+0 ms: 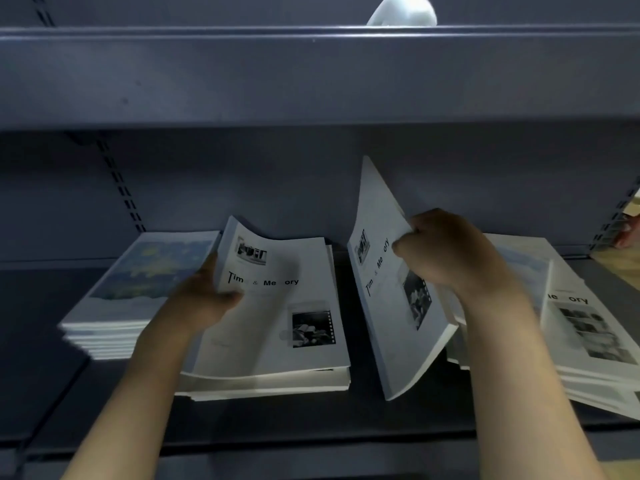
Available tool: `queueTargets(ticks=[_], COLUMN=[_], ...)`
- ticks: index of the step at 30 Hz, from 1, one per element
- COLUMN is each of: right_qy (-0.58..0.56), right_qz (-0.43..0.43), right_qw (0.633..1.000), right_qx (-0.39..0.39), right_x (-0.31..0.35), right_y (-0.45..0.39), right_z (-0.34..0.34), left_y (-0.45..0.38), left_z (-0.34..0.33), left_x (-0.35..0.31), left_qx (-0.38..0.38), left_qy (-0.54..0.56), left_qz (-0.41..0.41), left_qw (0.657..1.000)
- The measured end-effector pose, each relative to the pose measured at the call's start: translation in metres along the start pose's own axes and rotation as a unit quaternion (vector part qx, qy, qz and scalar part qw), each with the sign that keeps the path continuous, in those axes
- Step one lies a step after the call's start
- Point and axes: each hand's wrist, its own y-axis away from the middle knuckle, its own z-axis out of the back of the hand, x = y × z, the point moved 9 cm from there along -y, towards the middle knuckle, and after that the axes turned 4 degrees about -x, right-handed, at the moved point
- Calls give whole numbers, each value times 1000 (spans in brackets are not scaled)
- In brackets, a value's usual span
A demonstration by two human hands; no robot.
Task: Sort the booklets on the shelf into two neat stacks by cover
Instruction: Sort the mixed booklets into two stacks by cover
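Three piles of booklets lie on the dark shelf (363, 420). At the left is a stack with a blue and yellow painted cover (145, 271). In the middle is a stack of white "Time & Memory" booklets (277, 334); my left hand (204, 292) grips the left edge of its top booklet, which curls upward. My right hand (446, 251) pinches the upper right edge of another "Time & Memory" booklet (391, 289), held tilted on its lower edge between the middle stack and a loose mixed pile (588, 334) at the right.
An upper shelf board (311, 74) overhangs the booklets, with a white object (401, 12) on it. Slotted uprights (117, 188) run down the back panel. At the right edge, beyond the shelf, a pale wooden surface (620, 268) shows.
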Motion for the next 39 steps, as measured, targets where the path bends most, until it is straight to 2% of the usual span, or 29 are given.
queueTargets(ticks=[8,11,14,17,23,29,32,36,39], right_qy=[-10,-11,-34,-59,-130,-230,-266,-312,-379], right_qz=[-6,3,7,12,29,22,3,-14,-37], right_qw=[1000,1000,999,998,990,972,962,946,919], right_qx=[17,22,25,30,36,50,56,85,103], right_x=[17,24,29,32,34,28,27,31,27], right_y=[-3,-4,-4,-4,-10,-12,-14,-12,-14], right_z=[20,29,32,31,24,15,11,-3,-31], left_y=[-1,5,15,20,26,34,36,43,48], left_z=[-1,2,2,-8,-8,12,6,-20,-22], left_x=[3,-1,-16,-28,-33,-42,-38,-27,-27], left_qx=[-10,-39,-46,-25,-20,-90,-56,39,28], left_qy=[-34,-158,-313,-363,-359,-204,-207,-241,-221], left_qz=[-6,7,5,-28,-28,-37,-49,-65,-86], left_qw=[999,987,949,931,933,974,975,968,971])
